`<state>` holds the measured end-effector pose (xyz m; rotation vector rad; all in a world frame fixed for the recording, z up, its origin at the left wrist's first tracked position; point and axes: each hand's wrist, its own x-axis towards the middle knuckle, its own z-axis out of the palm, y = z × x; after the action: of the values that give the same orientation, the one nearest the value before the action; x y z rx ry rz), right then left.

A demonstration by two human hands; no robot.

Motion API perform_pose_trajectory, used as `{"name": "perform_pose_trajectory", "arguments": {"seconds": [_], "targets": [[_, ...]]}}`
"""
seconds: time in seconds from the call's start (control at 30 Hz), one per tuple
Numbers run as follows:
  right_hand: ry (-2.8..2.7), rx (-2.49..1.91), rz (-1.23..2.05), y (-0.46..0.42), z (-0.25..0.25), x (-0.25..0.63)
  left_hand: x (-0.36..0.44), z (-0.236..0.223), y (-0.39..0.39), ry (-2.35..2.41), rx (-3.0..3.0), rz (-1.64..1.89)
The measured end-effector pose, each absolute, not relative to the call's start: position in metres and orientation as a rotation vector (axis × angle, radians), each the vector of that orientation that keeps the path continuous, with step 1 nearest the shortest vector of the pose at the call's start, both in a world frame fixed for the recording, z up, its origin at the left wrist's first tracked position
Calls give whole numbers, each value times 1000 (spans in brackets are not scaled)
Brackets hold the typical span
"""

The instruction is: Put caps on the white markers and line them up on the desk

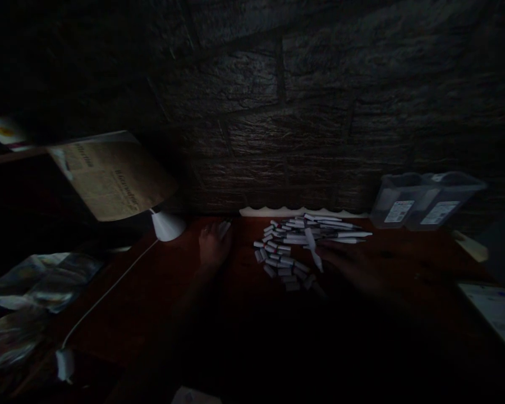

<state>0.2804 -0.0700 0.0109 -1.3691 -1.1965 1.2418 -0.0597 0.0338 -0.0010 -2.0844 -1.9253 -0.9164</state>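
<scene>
My left hand rests on the brown table, its fingers closed around white marker pens; how many is unclear in the dim light. My right hand is dark and blurred, and its fingertips grip a white marker tilted across the front of a pile. That pile of white markers lies mostly lengthwise by the wall. Left and in front of it are scattered many short white caps, some with coloured bands.
Two clear plastic boxes with labels stand at the back right. A lamp with a printed paper shade and a white base is at the left, its cable crossing the table. Plastic bags lie far left. A dark brick wall rises behind.
</scene>
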Motion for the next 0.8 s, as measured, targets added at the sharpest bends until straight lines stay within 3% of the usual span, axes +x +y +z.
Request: {"name": "perform_pose_trajectory", "arguments": {"seconds": [0.17,0.4,0.67,0.8], "targets": [[-1072,-1142,1366,-76,16,257,2,14,-8,-1579,-2525,-1320],[-1189,-1067,1352,-84,17,230,43,13,-39,-1646,-3173,-1729],[-1215,-1105,1384,-88,9,231,38,10,-32,-1990,-3125,-2288],[-1194,-1182,1274,-87,14,246,35,10,-25,-1968,-2914,-2741]]}}
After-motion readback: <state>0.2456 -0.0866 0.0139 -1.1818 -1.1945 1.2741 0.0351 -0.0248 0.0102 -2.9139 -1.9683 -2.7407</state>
